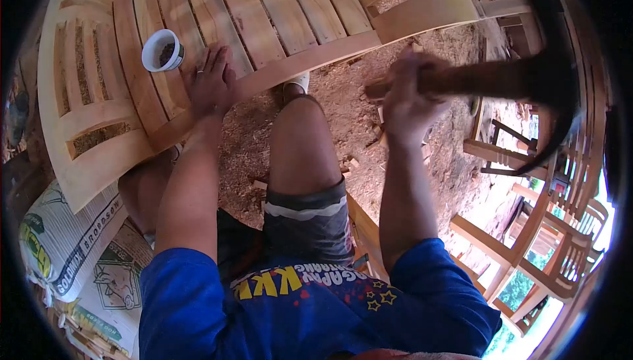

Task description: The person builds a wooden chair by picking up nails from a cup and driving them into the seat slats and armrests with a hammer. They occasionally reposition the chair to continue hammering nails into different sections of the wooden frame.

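My right hand is wrapped round the wooden handle of a claw hammer, raised at the right; its dark head is blurred. My left hand rests on the front edge of a slatted wooden bench seat, fingers stretched over the slats. Whether anything lies under its fingers is hidden. Just left of that hand stands a white cup on the slats, with small dark pieces inside.
The bench's slotted side panel is at the left, another at the upper right. Printed sacks lie at the lower left. Wooden chairs and frames stand at the right. Shavings cover the ground.
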Motion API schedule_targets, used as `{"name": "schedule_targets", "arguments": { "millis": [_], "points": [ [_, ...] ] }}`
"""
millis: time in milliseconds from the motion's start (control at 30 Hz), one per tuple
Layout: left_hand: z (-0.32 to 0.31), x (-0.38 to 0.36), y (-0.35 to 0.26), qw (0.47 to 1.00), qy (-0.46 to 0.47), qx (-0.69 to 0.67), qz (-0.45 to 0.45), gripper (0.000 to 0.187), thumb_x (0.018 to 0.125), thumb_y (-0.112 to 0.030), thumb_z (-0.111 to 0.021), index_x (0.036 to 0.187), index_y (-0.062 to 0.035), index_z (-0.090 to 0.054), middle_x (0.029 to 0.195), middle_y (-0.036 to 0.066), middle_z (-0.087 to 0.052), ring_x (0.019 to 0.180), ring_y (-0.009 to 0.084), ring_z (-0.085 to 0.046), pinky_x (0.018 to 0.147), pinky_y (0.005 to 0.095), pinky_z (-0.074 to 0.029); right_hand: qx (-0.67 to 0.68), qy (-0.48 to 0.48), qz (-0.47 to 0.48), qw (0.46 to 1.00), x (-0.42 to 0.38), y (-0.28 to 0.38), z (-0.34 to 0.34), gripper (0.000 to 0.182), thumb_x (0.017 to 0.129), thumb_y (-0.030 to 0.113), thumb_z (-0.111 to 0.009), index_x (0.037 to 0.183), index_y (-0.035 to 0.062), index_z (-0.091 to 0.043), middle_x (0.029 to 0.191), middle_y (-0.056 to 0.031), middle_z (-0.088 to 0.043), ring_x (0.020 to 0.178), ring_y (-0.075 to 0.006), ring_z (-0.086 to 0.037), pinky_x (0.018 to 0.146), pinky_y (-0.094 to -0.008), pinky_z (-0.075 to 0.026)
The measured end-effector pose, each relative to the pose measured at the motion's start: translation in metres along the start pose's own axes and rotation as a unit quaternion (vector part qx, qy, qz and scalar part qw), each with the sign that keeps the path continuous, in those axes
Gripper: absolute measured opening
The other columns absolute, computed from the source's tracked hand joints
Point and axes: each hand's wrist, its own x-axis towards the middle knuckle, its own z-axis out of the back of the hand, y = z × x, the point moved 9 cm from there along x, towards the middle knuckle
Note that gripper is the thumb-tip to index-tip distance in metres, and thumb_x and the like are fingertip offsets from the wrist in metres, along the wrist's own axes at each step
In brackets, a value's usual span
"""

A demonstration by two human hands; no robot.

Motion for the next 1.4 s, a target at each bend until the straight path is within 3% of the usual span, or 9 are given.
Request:
{"name": "schedule_targets", "arguments": {
  "millis": [67, 167, 267, 433, 567, 700, 1000, 1167, 1400],
  "points": [
    [0.002, 0.001, 0.001, 1.0, 0.0, -0.011, 0.003, 0.049, 0.1, -0.031, -0.049, 0.148, -0.0203, -0.055, 0.158, 0.0, -0.051, 0.147, 0.0185, -0.045, 0.117, 0.0507, -0.032, -0.077, -0.001, -0.047, 0.996, -0.045, -0.101, 0.014, 0.012, 0.096, 0.006, -0.07, 0.106, 0.0014, -0.066, 0.09, -0.0076, -0.068, 0.078, -0.0136, -0.065, 0.068, -0.0279, -0.053],
    [-0.005, 0.001, 0.004, 1.0, -0.025, -0.002, -0.014, 0.048, 0.1, -0.03, -0.049, 0.146, -0.0194, -0.057, 0.157, 0.0, -0.052, 0.146, 0.0183, -0.046, 0.115, 0.0502, -0.034, -0.408, 0.269, -0.256, 0.834, -0.089, -0.18, -0.001, 0.034, 0.088, 0.03, -0.067, 0.095, -0.0036, -0.066, 0.085, -0.028, -0.07, 0.088, -0.0474, -0.07, 0.082, -0.051, -0.054],
    [-0.003, 0.0, 0.003, 1.0, 0.014, -0.016, 0.011, 0.049, 0.1, -0.031, -0.048, 0.146, -0.0186, -0.057, 0.158, 0.0, -0.051, 0.147, 0.0184, -0.046, 0.117, 0.0489, -0.033, -0.332, 0.148, -0.229, 0.903, -0.062, -0.12, -0.008, 0.031, 0.087, 0.027, -0.07, 0.095, -0.003, -0.065, 0.077, -0.0243, -0.068, 0.075, -0.0438, -0.069, 0.072, -0.0486, -0.054],
    [0.004, 0.004, -0.002, 0.999, 0.025, -0.005, 0.022, 0.051, 0.1, -0.032, -0.046, 0.149, -0.0186, -0.055, 0.159, 0.001, -0.049, 0.148, 0.0189, -0.043, 0.12, 0.0485, -0.028, -0.121, 0.074, -0.107, 0.984, -0.023, -0.052, -0.015, 0.015, 0.093, 0.009, -0.071, 0.084, 0.0056, -0.059, 0.073, -0.0009, -0.061, 0.064, -0.008, -0.052, 0.058, -0.0286, -0.043],
    [0.005, 0.001, -0.002, 1.0, 0.021, 0.006, 0.008, 0.05, 0.101, -0.032, -0.048, 0.15, -0.0222, -0.053, 0.159, 0.003, -0.049, 0.149, 0.0239, -0.042, 0.12, 0.0479, -0.03, -0.194, 0.1, -0.25, 0.943, -0.07, -0.145, 0.003, 0.017, 0.091, 0.014, -0.07, 0.085, 0.0007, -0.06, 0.078, -0.0068, -0.065, 0.074, -0.0151, -0.06, 0.069, -0.036, -0.051],
    [-0.008, 0.004, 0.005, 1.0, 0.015, -0.011, 0.006, 0.05, 0.101, -0.031, -0.047, 0.15, -0.0216, -0.054, 0.16, 0.002, -0.048, 0.149, 0.0226, -0.042, 0.121, 0.0492, -0.028, -0.374, 0.217, -0.188, 0.882, -0.066, -0.145, -0.005, 0.025, 0.089, 0.02, -0.068, 0.094, -0.0038, -0.062, 0.082, -0.0292, -0.067, 0.081, -0.0473, -0.069, 0.07, -0.0448, -0.054],
    [-0.003, 0.004, 0.002, 1.0, 0.016, -0.017, 0.022, 0.051, 0.099, -0.03, -0.048, 0.149, -0.0199, -0.055, 0.161, 0.001, -0.047, 0.148, 0.022, -0.043, 0.119, 0.0511, -0.03, -0.088, 0.084, -0.129, 0.984, -0.054, -0.11, -0.009, 0.02, 0.09, 0.013, -0.067, 0.1, -0.0037, -0.064, 0.076, -0.0204, -0.065, 0.071, -0.0256, -0.069, 0.067, -0.039, -0.053],
    [-0.001, 0.004, -0.003, 0.999, 0.032, -0.002, 0.005, 0.052, 0.1, -0.029, -0.046, 0.152, -0.0211, -0.051, 0.164, 0.001, -0.043, 0.15, 0.0244, -0.042, 0.119, 0.0507, -0.032, -0.344, 0.182, -0.206, 0.898, -0.071, -0.171, 0.0, 0.024, 0.087, 0.017, -0.071, 0.093, -0.0048, -0.062, 0.074, -0.0214, -0.066, 0.071, -0.0295, -0.07, 0.067, -0.0427, -0.053],
    [-0.007, 0.002, -0.001, 0.999, 0.026, -0.044, 0.014, 0.052, 0.1, -0.028, -0.047, 0.151, -0.0197, -0.051, 0.163, 0.002, -0.043, 0.15, 0.023, -0.041, 0.118, 0.049, -0.034, -0.001, -0.009, -0.111, 0.994, 0.018, 0.009, 0.013, 0.017, 0.096, 0.012, -0.074, 0.085, 0.0032, -0.064, 0.068, 0.0024, -0.06, 0.061, -0.0046, -0.05, 0.057, -0.0251, -0.042]
  ]
}}
